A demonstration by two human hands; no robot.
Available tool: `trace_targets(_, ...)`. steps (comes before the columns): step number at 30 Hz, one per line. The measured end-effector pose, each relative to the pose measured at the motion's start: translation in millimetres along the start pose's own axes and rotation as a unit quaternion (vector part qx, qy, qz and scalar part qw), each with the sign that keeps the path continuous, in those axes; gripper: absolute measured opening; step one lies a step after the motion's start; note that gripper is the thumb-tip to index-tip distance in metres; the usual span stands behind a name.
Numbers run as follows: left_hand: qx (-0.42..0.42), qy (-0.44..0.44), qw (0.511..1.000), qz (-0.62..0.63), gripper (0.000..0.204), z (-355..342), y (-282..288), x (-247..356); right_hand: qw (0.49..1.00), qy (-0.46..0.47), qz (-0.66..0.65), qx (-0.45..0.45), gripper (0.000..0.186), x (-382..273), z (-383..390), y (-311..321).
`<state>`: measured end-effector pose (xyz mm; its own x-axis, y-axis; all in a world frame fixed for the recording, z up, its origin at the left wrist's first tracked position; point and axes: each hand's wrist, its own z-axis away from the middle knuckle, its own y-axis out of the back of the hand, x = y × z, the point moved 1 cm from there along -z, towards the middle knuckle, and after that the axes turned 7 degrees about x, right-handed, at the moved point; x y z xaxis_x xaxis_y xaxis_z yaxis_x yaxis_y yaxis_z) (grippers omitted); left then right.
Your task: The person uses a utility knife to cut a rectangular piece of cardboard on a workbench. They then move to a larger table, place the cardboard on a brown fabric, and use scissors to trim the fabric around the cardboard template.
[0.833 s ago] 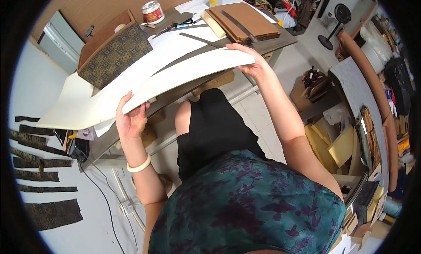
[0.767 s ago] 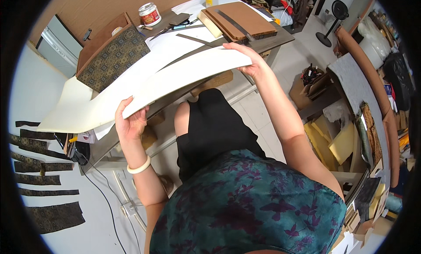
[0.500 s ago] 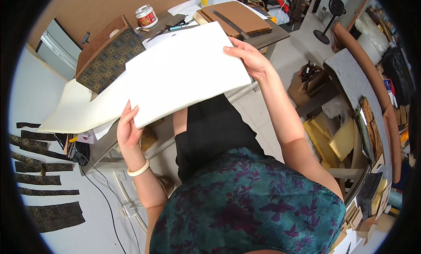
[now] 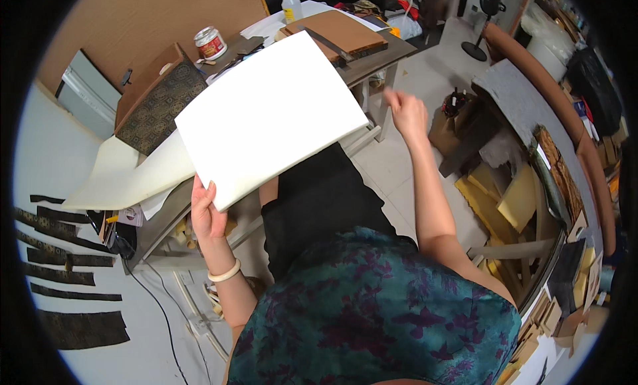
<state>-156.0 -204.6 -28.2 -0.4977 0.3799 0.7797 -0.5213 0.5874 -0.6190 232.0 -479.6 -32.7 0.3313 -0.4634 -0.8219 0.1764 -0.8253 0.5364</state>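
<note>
My left hand (image 4: 209,209) grips the near left corner of a thick white foam panel (image 4: 272,112), thumb on top and fingers underneath. The panel is tilted over the near edge of the workbench (image 4: 379,58), its far part in front of the things lying there. Apart from it, to the right, is my right hand (image 4: 407,116), over the floor beyond the bench. Its fingers are curled together and a little blurred; whether anything is in them cannot be made out. A cream foam sheet (image 4: 133,179) lies on the bench beside the panel's left edge.
A patterned box (image 4: 159,106), a glass jar (image 4: 211,43), a squeeze bottle (image 4: 291,7) and a brown board (image 4: 345,31) stand or lie on the bench. Dark fabric strips (image 4: 73,259) hang at the left. To the right are a fan (image 4: 490,3) and yellow foam scraps (image 4: 515,199).
My right hand has let go of the panel's right side and moved away to the right, its fingers now curled. The left hand still holds the panel, which has turned slightly.
</note>
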Motion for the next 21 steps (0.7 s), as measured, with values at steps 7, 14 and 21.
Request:
trace_targets(7, -0.009, 0.039, 0.997, -0.073, 0.072, -45, -27, -22, 0.813, -0.050, -0.495, -0.304, 0.066, -10, -4, -32)
trace_targets(14, -0.082, -0.376, 0.655, -0.650, 0.072, -150, -187, -37, 0.765, -0.128, -0.579, -0.252, 0.053, -31, -49, -46)
trace_targets(21, -0.094, -0.273, 0.678, -0.676, 0.064, -320, -149, -72, 0.824, -0.066, -0.525, -0.204, 0.054, -82, -112, 6)
